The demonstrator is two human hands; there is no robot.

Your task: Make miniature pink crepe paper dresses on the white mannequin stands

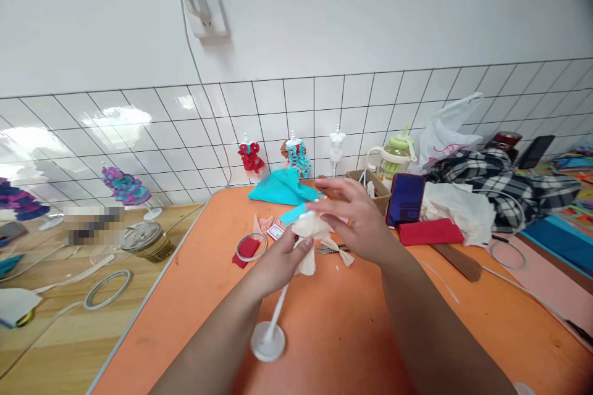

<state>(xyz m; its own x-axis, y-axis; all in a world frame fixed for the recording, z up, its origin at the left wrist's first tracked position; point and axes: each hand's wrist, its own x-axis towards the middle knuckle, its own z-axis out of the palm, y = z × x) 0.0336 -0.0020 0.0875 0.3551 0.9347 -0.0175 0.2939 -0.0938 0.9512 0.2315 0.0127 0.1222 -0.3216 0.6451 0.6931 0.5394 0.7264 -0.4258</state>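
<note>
My left hand (pixel 279 262) is closed around a small white dress-form stand wrapped in cream crepe paper (pixel 306 228). The stand tilts, and its round white base (pixel 268 341) points toward me at the lower left. Just above the paper, my right hand (pixel 354 219) has its fingers stretched apart; whether the fingertips touch the paper I cannot tell. Beyond the hands lies a gathered strip of cream paper (pixel 340 253) beside pliers (pixel 327 250), partly covered. A tape roll (pixel 251 247) rests over a red paper piece (pixel 248 251) to the left.
Turquoise crepe paper (pixel 280 187) lies at the back, before dress forms in red (pixel 251 159) and blue (pixel 297 157) and a bare white one (pixel 336 147). A phone (pixel 405 199), red folded paper (pixel 430 232) and a bottle (pixel 396 157) stand to the right. A jar (pixel 148 242) is left.
</note>
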